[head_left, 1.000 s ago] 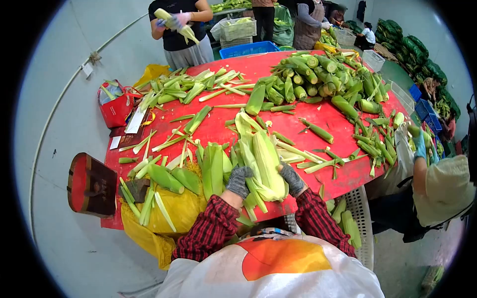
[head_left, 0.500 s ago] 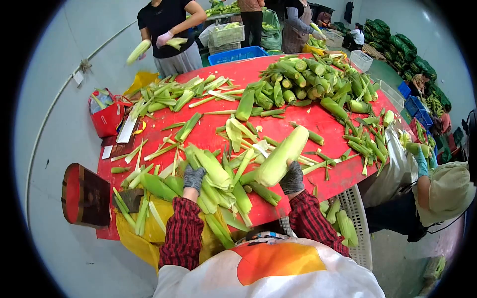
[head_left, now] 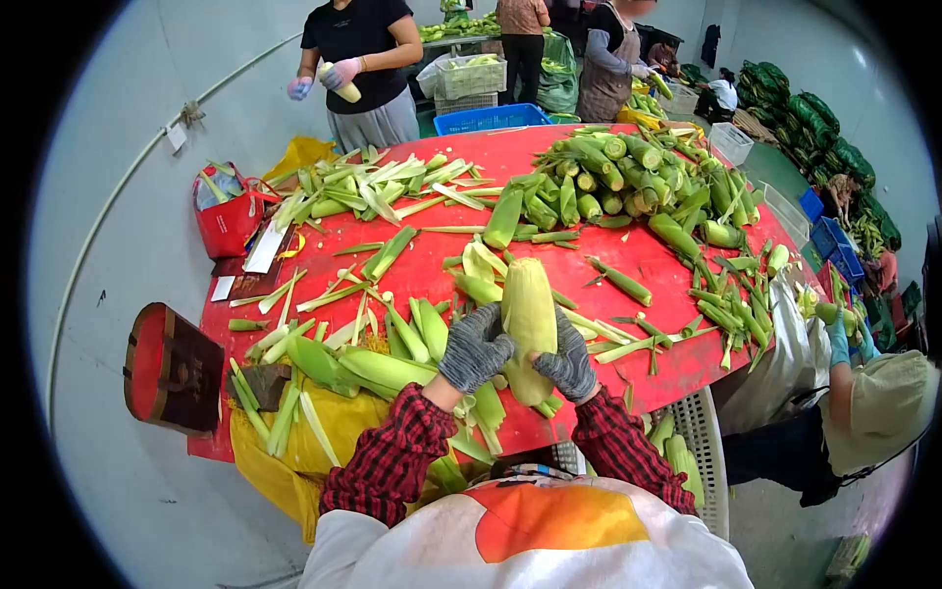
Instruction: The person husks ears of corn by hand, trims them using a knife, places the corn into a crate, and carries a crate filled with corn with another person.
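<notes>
A pale, mostly husked ear of corn point(head_left: 529, 319) is held upright over the near edge of the red table. My right hand point(head_left: 567, 361), in a grey glove, grips its lower right side with the thumb across the front. Against its left side, my left hand point(head_left: 475, 349) is closed, also gloved; its fingertips are partly hidden. Stripped green husks point(head_left: 388, 368) lie just left of my left hand. Behind the corn, more loose leaves point(head_left: 481, 265) are scattered.
Unhusked corn point(head_left: 628, 172) is heaped at the table's point(head_left: 392, 285) far right. A white crate point(head_left: 702, 432) with corn stands below the near right edge. Left are a dark box point(head_left: 177, 368) and red bag point(head_left: 228, 211). Co-workers stand across point(head_left: 358, 59) and at right point(head_left: 868, 402).
My left hand has left the pulled husks and moved right onto the ear of corn. My right hand has turned the ear from slanted to upright and shifted slightly left.
</notes>
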A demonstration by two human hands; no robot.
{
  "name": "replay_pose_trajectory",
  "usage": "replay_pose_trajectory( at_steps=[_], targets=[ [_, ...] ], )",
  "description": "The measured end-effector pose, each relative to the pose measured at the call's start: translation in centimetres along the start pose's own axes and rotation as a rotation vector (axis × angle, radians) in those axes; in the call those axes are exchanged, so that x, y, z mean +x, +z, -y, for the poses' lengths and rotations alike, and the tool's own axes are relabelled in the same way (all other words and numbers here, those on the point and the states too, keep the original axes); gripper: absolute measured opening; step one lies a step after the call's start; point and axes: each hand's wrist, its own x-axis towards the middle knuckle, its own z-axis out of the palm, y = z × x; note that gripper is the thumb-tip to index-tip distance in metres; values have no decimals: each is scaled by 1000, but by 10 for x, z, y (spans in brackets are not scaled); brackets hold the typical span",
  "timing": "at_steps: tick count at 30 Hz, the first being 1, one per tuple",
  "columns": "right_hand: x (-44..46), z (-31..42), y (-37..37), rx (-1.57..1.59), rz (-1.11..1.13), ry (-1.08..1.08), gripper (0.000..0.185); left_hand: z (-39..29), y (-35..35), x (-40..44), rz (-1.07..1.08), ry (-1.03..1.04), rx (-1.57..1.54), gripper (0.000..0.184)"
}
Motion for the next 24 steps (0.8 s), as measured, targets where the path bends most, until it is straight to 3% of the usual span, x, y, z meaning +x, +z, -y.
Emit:
replay_pose_trajectory(
  at_steps=[1, 3, 4, 6, 9, 10, 12, 13, 15, 19, 20, 21, 24],
  targets=[
    [1, 0, 0, -6, 7, -16, 87, 2, 2, 1, 0, 0, 1, 39],
    [-1, 10, 1, 82, 60, 35, 87, 5, 7, 2, -89, -24, -381, 31],
    [-1, 14, 1, 110, 77, 53, 87, 3, 8, 1, -90, -23, -382, 31],
    [-2, 16, 0, 174, 121, 100, 86, -7, 8, -3, -113, -278, -519, 29],
    [2, 15, -1, 100, 125, 141, 83, 10, 6, -3, -51, -450, -408, 30],
    [3, 13, -1, 38, 118, 125, 81, 15, 9, -2, -52, -445, -410, 30],
    [5, 13, 0, -198, 105, 39, 79, 20, 18, -7, -175, -57, -192, 30],
    [4, 14, 3, -372, 99, -30, 78, 22, 18, -9, -172, -61, -196, 30],
    [-1, 14, 9, -261, 27, -17, 73, 20, 15, -16, -131, -82, -260, 29],
    [-3, 7, 3, -372, 99, -111, 71, 34, 9, -19, -94, -106, -346, 21],
    [-4, 3, 4, -347, 66, -99, 76, 28, 10, -19, -125, -207, -535, 18],
    [-5, 0, 5, -321, 36, -87, 80, 29, 8, -21, -134, -211, -534, 18],
    [-1, 13, 16, -314, 72, -91, 75, 25, -6, -27, -53, -261, -409, 31]
  ],
)
